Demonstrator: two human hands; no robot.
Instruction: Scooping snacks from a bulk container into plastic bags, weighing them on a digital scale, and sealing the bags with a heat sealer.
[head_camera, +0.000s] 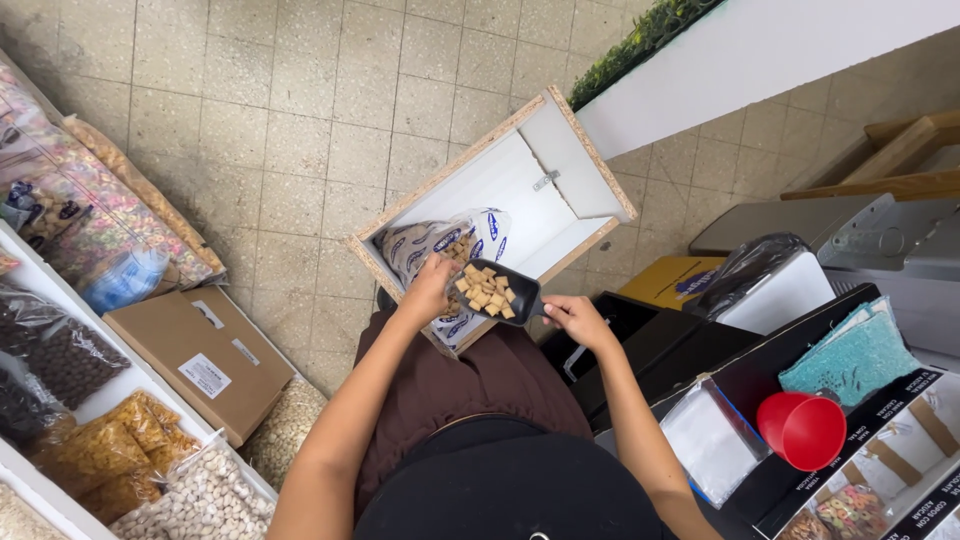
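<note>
The right hand (577, 318) closes around the handle of a black scoop (497, 291) loaded with tan cereal squares (486, 290). The scoop hangs level just above the mouth of a clear printed bag (440, 250), which sits inside an open wooden box (560, 180) on the tiled floor (300, 120). The left hand (430, 290) pinches the bag's rim at its near edge and holds it open.

Doing this well seems to call for a level scoop, since the squares are heaped near its lip and a tilt would likely shed some. The left hand's hold on the film looks useful for keeping the opening taut, so that the scoop's front edge does not snag.

Room is tight to the right: a black counter edge (720, 370) with a red cup (803, 428) and clear pouches (712, 440) lies near the right elbow. To the left, shelves with bulk bags of cereal (110, 450) and a brown carton (205, 355) stand beside the left arm. The box's far and right walls rise around the bag, so the freest path appears to be straight up and toward the body. The far floor offers open space.
</note>
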